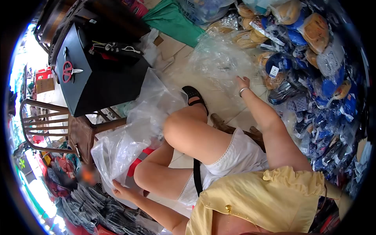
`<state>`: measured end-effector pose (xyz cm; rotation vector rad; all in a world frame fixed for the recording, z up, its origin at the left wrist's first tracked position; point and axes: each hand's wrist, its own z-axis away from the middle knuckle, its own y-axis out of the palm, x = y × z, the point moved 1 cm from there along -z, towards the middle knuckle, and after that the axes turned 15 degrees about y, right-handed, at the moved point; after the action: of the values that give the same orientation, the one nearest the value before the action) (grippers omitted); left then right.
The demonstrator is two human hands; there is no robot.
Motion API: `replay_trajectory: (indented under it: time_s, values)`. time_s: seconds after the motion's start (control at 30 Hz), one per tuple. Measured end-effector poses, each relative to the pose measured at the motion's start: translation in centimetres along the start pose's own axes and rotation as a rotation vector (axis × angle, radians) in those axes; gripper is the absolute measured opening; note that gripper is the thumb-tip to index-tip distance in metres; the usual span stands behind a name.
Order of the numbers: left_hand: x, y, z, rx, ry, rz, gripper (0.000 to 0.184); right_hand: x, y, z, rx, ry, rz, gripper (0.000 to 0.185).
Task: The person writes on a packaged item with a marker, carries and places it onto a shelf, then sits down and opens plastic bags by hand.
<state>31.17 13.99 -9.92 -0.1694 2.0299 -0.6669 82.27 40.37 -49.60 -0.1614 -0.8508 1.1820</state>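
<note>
My left hand (pixel 122 190) pinches the edge of a large clear plastic bag (pixel 121 147), which stretches up past my knees toward the black box. Something red and grey shows beside the bag near my knee, partly hidden. On the other side, my right hand (pixel 243 82), with a bracelet at the wrist, has its fingers curled on the edge of a heap of thin clear plastic bags (pixel 215 58) on the floor. How much plastic those fingers hold is too small to tell.
Scissors with red handles (pixel 68 72) lie on a black box (pixel 103 78) beside a wooden chair (pixel 47 135). A big pile of plastic-wrapped shoes (pixel 313 90) fills the right. Folded dark packs (pixel 94 209) lie lower left. A green sack (pixel 174 21) sits at the top.
</note>
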Motion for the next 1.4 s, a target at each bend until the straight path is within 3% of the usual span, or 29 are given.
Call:
replay_trajectory:
  time_s: [0.13, 0.2, 0.23, 0.3, 0.33, 0.4, 0.47, 0.53, 0.57, 0.6, 0.63, 0.7, 0.77, 0.83, 0.87, 0.9, 0.97, 1.0, 1.07, 1.1, 1.17, 1.2, 1.27, 1.3, 1.37, 1.4]
  values:
    - [-1.9, 0.8, 0.9, -0.081, -0.063, -0.065, 0.042, -1.4, 1.1, -3.1, -0.098, 0.188, 0.057, 0.092]
    - [-2.4, 1.1, 0.9, -0.121, -0.071, -0.039, 0.042, -1.6, 3.2, -4.6, 0.111, 0.387, 0.018, 0.083]
    - [-2.9, 1.3, 0.8, -0.055, -0.065, -0.08, 0.041, -0.1, 3.5, -3.3, 0.12, 0.386, 0.022, 0.083]
    - [-2.9, 1.4, 0.5, 0.004, -0.059, -0.118, 0.04, 4.0, 4.3, -0.3, 0.434, 0.147, 0.076, 0.065]
    - [-2.1, 1.4, 0.2, 0.018, -0.047, -0.148, 0.039, 5.8, 5.0, 1.2, 0.443, 0.139, 0.074, 0.065]
    - [-1.6, 1.8, -0.2, 0.077, -0.005, -0.104, 0.038, 10.0, 6.6, 5.3, 0.4, -0.539, -0.178, 0.033]
    - [-3.2, 3.6, 0.0, 0.066, -0.041, -0.011, 0.037, 16.0, 2.4, 15.9, 0.455, -0.86, 0.122, 0.028]
    - [-4.3, 5.9, 0.5, 0.098, -0.105, 0.102, 0.036, 19.2, -1.1, 25.3, 0.447, -1.552, 0.12, 0.032]
    - [-4.6, 7.0, 0.7, 0.12, -0.123, 0.122, 0.035, 19.7, -2.4, 29.0, 0.656, -1.57, 0.26, 0.037]
    - [-5.5, 8.4, 1.1, 0.183, -0.142, 0.205, 0.036, 19.3, -3.1, 32.9, 0.601, -1.724, 0.137, 0.032]
    - [-6.6, 9.7, 1.6, 0.242, -0.157, 0.284, 0.037, 18.7, -4.2, 36.0, 0.623, -1.882, 0.279, 0.028]
    - [-8.6, 11.9, 2.6, 0.349, -0.322, 0.758, 0.041, 16.0, -4.5, 39.6, 0.637, -2.141, 0.47, 0.01]
    - [-11.9, 12.6, 3.4, 0.422, -0.466, 1.005, 0.044, 13.4, -3.7, 41.7, 0.615, -2.319, 0.434, 0.011]
    - [-13.2, 12.3, 3.8, 0.579, -0.214, 0.752, 0.035, 11.4, -3.3, 42.8, 0.654, -2.36, 0.458, 0.014]
    - [-11.5, 12.8, 4.0, 0.633, -0.143, 0.776, 0.034, 10.6, -3.3, 42.9, 0.678, -2.374, 0.51, 0.019]
    - [-10.4, 12.4, 4.0, 0.623, -0.136, 0.777, 0.034, 11.1, -3.9, 43.1, 0.679, -2.384, 0.501, 0.019]
    - [-8.9, 11.4, 3.9, 0.541, -0.233, 0.939, 0.032, 13.2, -5.9, 43.2, 0.951, -2.376, 0.831, 0.027]
    - [-8.7, 10.7, 3.9, 0.512, -0.268, 1.026, 0.029, 14.2, -6.8, 42.9, 0.944, -2.379, 0.821, 0.027]
    - [-7.0, 9.7, 4.1, 0.486, -0.277, 1.072, 0.031, 16.2, -7.9, 42.1, 1.145, -2.115, 0.83, 0.043]
    - [-5.9, 9.2, 4.1, 0.461, -0.298, 1.118, 0.033, 16.3, -7.9, 41.7, 1.141, -2.139, 0.816, 0.043]
    - [-4.5, 8.1, 3.9, 0.466, -0.286, 1.14, 0.035, 16.2, -6.9, 40.6, 1.061, -1.903, 0.705, 0.053]
    - [-4.2, 7.6, 3.9, 0.455, -0.289, 1.161, 0.032, 15.8, -6.2, 40.5, 1.065, -1.917, 0.698, 0.053]
    - [-3.5, 6.5, 4.1, 0.431, -0.31, 1.215, 0.03, 14.6, -4.9, 39.9, 1.111, -1.532, 0.47, 0.053]
    - [-3.8, 5.9, 4.2, 0.43, -0.314, 1.211, 0.03, 14.0, -4.2, 39.9, 1.115, -1.528, 0.472, 0.053]
    - [-4.7, 4.5, 4.1, 0.366, -0.323, 1.202, 0.033, 13.5, -2.6, 40.0, 1.177, -1.133, 0.262, 0.054]
    - [-3.5, 4.0, 3.7, 0.391, -0.262, 1.167, 0.039, 13.4, -1.8, 40.2, 1.186, -1.084, 0.209, 0.058]
